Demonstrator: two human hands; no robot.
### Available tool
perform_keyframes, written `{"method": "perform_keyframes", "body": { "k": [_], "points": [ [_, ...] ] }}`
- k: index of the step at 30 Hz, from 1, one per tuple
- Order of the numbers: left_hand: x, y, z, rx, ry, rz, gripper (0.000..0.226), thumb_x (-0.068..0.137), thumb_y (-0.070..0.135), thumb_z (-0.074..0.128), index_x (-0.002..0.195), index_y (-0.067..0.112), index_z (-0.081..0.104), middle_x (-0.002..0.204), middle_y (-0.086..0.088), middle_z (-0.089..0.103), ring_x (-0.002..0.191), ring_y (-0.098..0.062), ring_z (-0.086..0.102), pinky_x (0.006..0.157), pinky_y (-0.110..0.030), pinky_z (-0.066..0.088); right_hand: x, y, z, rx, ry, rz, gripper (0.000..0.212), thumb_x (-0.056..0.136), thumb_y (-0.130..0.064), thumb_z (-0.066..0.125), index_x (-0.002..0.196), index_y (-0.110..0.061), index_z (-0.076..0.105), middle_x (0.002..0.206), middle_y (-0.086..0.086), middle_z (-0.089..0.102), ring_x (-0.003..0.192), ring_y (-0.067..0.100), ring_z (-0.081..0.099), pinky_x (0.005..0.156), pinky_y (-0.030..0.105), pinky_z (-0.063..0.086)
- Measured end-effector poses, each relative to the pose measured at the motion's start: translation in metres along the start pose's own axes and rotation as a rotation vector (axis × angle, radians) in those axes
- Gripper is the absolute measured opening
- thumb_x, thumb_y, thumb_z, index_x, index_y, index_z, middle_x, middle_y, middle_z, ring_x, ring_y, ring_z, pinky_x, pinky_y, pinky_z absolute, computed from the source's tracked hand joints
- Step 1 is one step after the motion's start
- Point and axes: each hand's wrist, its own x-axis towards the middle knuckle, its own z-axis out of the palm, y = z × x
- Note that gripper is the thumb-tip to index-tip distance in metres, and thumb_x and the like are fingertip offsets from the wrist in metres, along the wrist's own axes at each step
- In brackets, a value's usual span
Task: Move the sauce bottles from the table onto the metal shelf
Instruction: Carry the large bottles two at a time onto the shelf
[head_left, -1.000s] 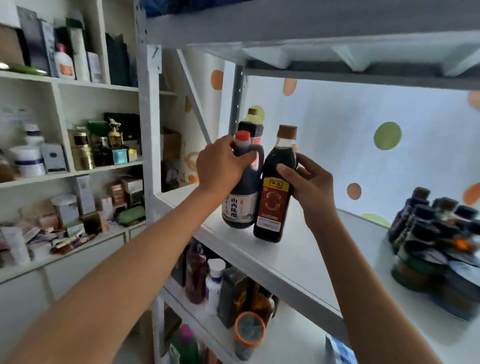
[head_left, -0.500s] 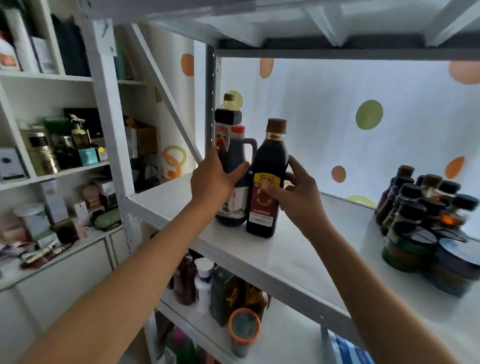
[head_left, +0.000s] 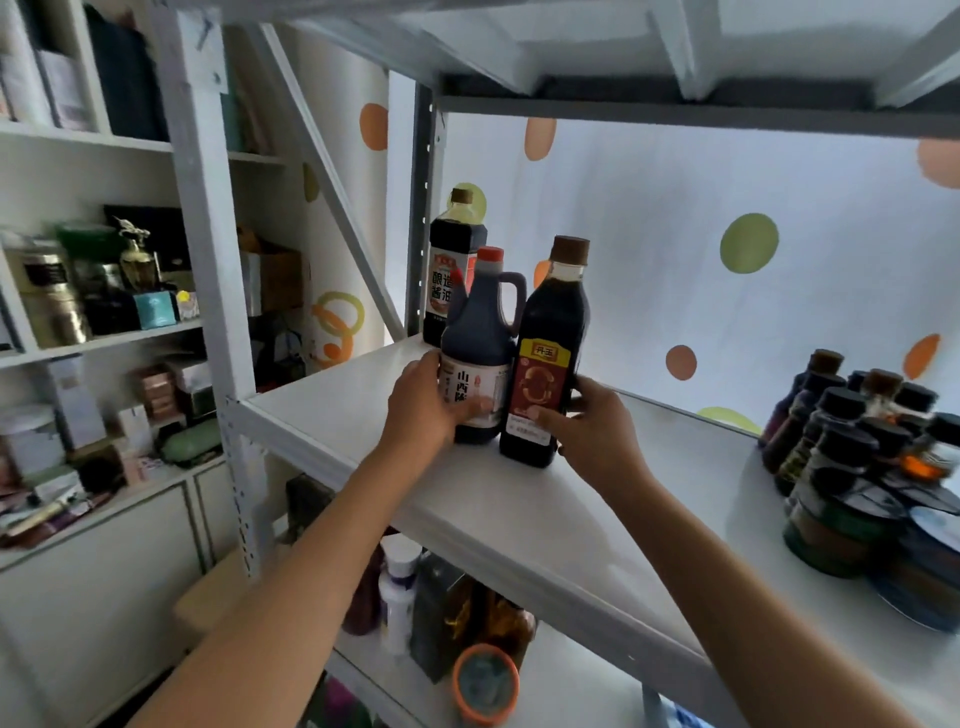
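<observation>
Two dark sauce bottles stand upright side by side on the white metal shelf (head_left: 519, 499). A red-capped jug with a handle (head_left: 480, 332) is on the left, and my left hand (head_left: 423, 405) wraps its lower label. A taller brown-capped bottle with a red label (head_left: 550, 332) is on the right; my right hand (head_left: 592, 426) grips its base. A third sauce bottle (head_left: 453, 244) stands behind them by the rear post.
Several small dark-capped jars and bottles (head_left: 862, 441) crowd the shelf's right end. The shelf below holds more bottles (head_left: 400, 587) and an orange-rimmed lid (head_left: 485, 680). A white cabinet with boxes and tins (head_left: 104, 291) stands to the left. A metal upright (head_left: 208, 249) frames the shelf's front left corner.
Both hands slid down from the bottles' necks and shoulders to their lower bodies. The two bottles now rest on the shelf.
</observation>
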Motion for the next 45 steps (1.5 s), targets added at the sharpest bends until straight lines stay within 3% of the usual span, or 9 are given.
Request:
{"method": "perform_keyframes", "body": {
  "k": [3,9,14,18,22,26,34,40,45],
  "points": [
    [0.027,-0.008,0.012,-0.070,-0.005,-0.006,0.069,0.071,0.031,0.085,0.129,0.014,0.052,0.126,-0.007,0.063,0.114,-0.026,0.060,0.094,-0.044,0.052,0.018,0.003,0.012,0.006,0.057,-0.015,0.039,0.086,-0.018,0.073,0.123,-0.020,0.061,0.101,-0.005,0.067,0.070,0.004,0.058,0.055,0.012,0.040],
    [0.081,-0.023,0.036,-0.131,-0.019,-0.027,0.060,0.075,0.026,0.082,0.126,0.014,0.053,0.126,-0.005,0.063,0.115,-0.024,0.059,0.093,-0.036,0.051,0.065,0.009,0.028,-0.004,0.092,-0.009,0.040,0.086,-0.020,0.072,0.125,-0.018,0.060,0.108,-0.001,0.069,0.083,0.013,0.061,0.058,0.013,0.041],
    [0.113,-0.035,0.055,-0.156,0.008,-0.047,0.056,0.078,0.025,0.080,0.126,0.015,0.052,0.129,-0.005,0.061,0.121,-0.023,0.056,0.096,-0.033,0.048,0.104,0.018,0.039,-0.038,0.103,0.017,0.043,0.088,-0.020,0.070,0.129,-0.017,0.057,0.118,0.002,0.068,0.104,0.022,0.065,0.081,0.030,0.052],
    [0.134,-0.036,0.065,-0.174,0.007,-0.067,0.058,0.080,0.022,0.078,0.130,0.015,0.050,0.132,-0.005,0.059,0.124,-0.023,0.053,0.091,-0.025,0.042,0.129,0.024,0.042,-0.045,0.078,0.025,0.044,0.090,-0.018,0.068,0.132,-0.016,0.054,0.123,0.005,0.066,0.109,0.024,0.064,0.084,0.032,0.051],
    [0.148,-0.040,0.079,-0.214,0.063,-0.091,0.060,0.078,0.020,0.080,0.127,0.012,0.046,0.130,-0.008,0.059,0.122,-0.024,0.055,0.092,-0.029,0.045,0.148,0.030,0.045,-0.058,0.071,0.021,0.045,0.088,-0.018,0.070,0.131,-0.016,0.055,0.123,0.005,0.067,0.109,0.025,0.064,0.090,0.039,0.055],
    [0.158,-0.050,0.098,-0.194,0.153,-0.081,0.055,0.076,0.022,0.082,0.119,0.011,0.048,0.121,-0.007,0.062,0.112,-0.024,0.059,0.088,-0.031,0.050,0.164,0.035,0.047,-0.060,0.084,0.025,0.046,0.086,-0.019,0.073,0.129,-0.016,0.056,0.120,0.005,0.068,0.106,0.025,0.065,0.089,0.041,0.055],
    [0.173,-0.064,0.107,-0.178,0.158,-0.067,0.049,0.077,0.019,0.081,0.116,0.009,0.053,0.117,-0.007,0.063,0.106,-0.020,0.059,0.084,-0.027,0.047,0.188,0.048,0.049,-0.078,0.099,0.021,0.046,0.085,-0.021,0.073,0.128,-0.016,0.057,0.121,0.004,0.067,0.107,0.024,0.063,0.087,0.037,0.054],
    [0.181,-0.072,0.113,-0.142,0.149,-0.058,0.044,0.084,0.017,0.074,0.122,0.010,0.055,0.125,-0.009,0.062,0.115,-0.025,0.058,0.098,-0.039,0.049,0.198,0.056,0.046,-0.071,0.097,0.020,0.045,0.087,-0.015,0.071,0.129,-0.016,0.055,0.122,0.003,0.066,0.108,0.023,0.062,0.085,0.031,0.051],
    [0.186,-0.076,0.115,-0.107,0.157,-0.051,0.044,0.085,0.016,0.072,0.125,0.008,0.055,0.126,-0.010,0.062,0.116,-0.026,0.058,0.098,-0.038,0.048,0.205,0.065,0.050,-0.076,0.107,-0.013,0.046,0.085,-0.013,0.071,0.127,-0.021,0.054,0.120,-0.001,0.066,0.100,0.021,0.064,0.078,0.029,0.048]
  ]
}}
